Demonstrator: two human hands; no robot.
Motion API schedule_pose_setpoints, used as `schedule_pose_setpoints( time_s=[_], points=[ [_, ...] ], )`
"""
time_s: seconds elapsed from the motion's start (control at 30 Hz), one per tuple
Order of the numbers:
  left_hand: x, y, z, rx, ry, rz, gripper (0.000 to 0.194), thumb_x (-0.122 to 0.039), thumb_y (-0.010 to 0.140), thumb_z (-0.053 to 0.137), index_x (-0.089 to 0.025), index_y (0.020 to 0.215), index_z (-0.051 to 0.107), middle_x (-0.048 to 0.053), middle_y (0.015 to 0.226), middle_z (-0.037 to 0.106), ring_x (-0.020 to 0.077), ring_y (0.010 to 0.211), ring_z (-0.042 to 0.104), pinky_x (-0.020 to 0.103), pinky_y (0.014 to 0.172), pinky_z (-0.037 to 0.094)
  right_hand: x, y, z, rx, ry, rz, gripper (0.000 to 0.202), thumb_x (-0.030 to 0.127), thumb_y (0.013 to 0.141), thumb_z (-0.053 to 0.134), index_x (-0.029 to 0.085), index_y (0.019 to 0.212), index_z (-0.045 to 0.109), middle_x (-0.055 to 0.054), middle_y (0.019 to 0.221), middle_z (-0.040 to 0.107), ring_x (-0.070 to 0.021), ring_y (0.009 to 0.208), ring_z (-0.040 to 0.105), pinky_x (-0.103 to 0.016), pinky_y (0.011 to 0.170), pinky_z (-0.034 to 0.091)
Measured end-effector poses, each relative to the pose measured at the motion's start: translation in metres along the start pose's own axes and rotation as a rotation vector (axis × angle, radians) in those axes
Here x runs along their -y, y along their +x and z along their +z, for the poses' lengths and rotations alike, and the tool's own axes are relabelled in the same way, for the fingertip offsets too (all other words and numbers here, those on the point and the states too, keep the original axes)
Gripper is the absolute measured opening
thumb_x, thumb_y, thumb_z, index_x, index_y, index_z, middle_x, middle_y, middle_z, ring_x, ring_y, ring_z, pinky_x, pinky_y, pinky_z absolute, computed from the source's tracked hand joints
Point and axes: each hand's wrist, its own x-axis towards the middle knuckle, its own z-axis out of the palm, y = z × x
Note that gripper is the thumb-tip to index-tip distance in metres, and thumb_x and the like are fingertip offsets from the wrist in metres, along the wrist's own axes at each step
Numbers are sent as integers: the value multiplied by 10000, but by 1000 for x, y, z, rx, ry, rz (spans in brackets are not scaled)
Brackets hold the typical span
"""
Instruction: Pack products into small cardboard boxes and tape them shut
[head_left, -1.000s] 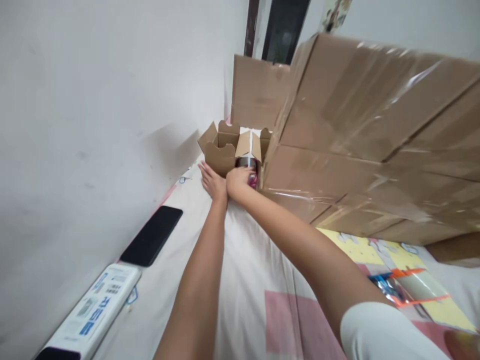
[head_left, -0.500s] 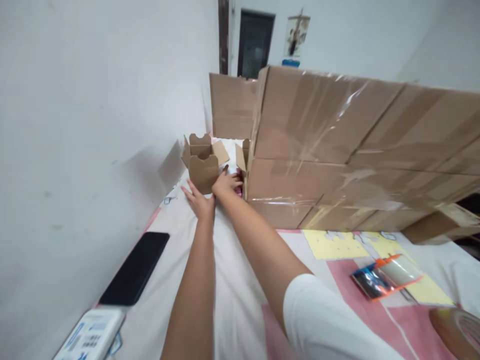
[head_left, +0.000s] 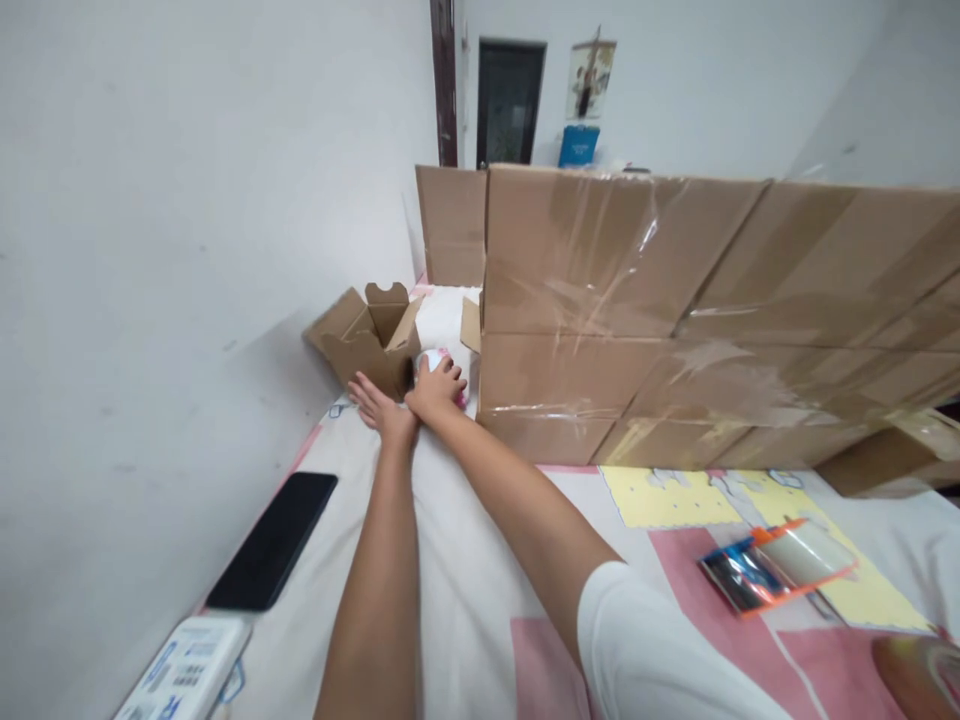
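A small open cardboard box point(head_left: 358, 358) with raised flaps stands tilted by the left wall. My left hand point(head_left: 381, 410) is open, fingers stretched out against or just in front of the box's near side; contact is hard to judge. Right of the box, my right hand point(head_left: 439, 388) curls over a small rounded white-and-pink item point(head_left: 433, 358), whose kind I cannot make out since the fingers cover much of it. My wrists nearly touch. Close to the right hand rises the large taped cardboard structure point(head_left: 577, 370), with a small flap point(head_left: 470, 325) sticking out at its left end.
A black phone point(head_left: 274, 540) and a white box with printed labels point(head_left: 184, 665) lie along the left wall. An orange-and-blue clear package point(head_left: 776, 565) is on the patterned cloth point(head_left: 465, 600) at right, near a tape roll point(head_left: 919, 670). An open box point(head_left: 885, 458) sits beyond.
My right hand has come left, away from the cardboard structure, with the white-and-pink item now showing under it. The small box has tipped and shifted left. The view has turned slightly.
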Motion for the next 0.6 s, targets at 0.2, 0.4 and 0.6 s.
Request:
schedule_pose_setpoints(
  time_s=[0.2, 0.4, 0.6],
  points=[
    [10, 15, -3, -54, 9, -4, 1218, -344, 673, 802, -160, 1587, 19, 263, 1665, 99, 384, 1543, 169, 606, 1191, 265, -6, -3, 12, -8, 78, 62, 830, 446, 871, 590, 270, 1586, 209, -238, 1602, 190, -434, 1274, 450, -624, 943, 391],
    [14, 26, 9, -131, 68, -37, 1291, -418, 640, 851, -128, 1575, 11, 271, 1639, 195, 363, 1530, 209, 596, 1179, 280, -9, -5, 15, -42, 54, 50, 769, 467, 924, 511, 309, 1599, 179, -236, 1594, 242, -391, 1256, 530, -601, 959, 419],
    [23, 25, 2, -107, -54, -47, 1414, -440, 500, 894, -63, 1562, 39, 323, 1581, 228, 481, 1470, 237, 651, 1156, 263, -1, -26, 10, 61, 19, 35, 800, 452, 880, 605, 324, 1577, 234, -240, 1564, 327, -374, 1214, 567, -578, 861, 497]
  ],
)
